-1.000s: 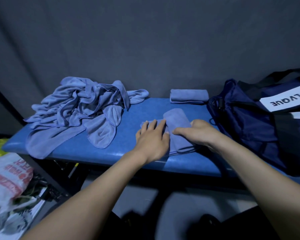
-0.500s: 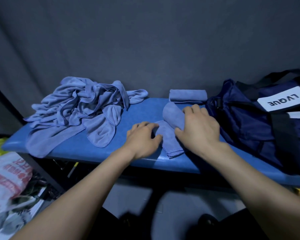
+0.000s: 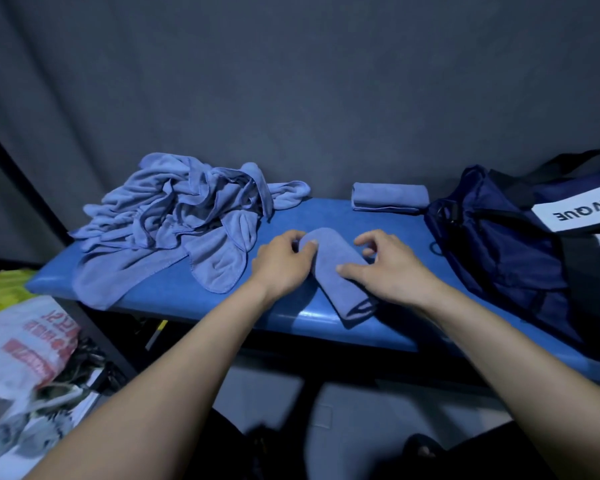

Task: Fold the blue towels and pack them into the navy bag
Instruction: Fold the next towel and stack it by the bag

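Folded towel between both hands' grip

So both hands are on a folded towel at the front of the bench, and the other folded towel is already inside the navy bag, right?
Not quite. The other folded towel lies on the bench at the back, beside the navy bag, not inside it, as the head view shows. Left hand and right hand are indeed on the front towel.
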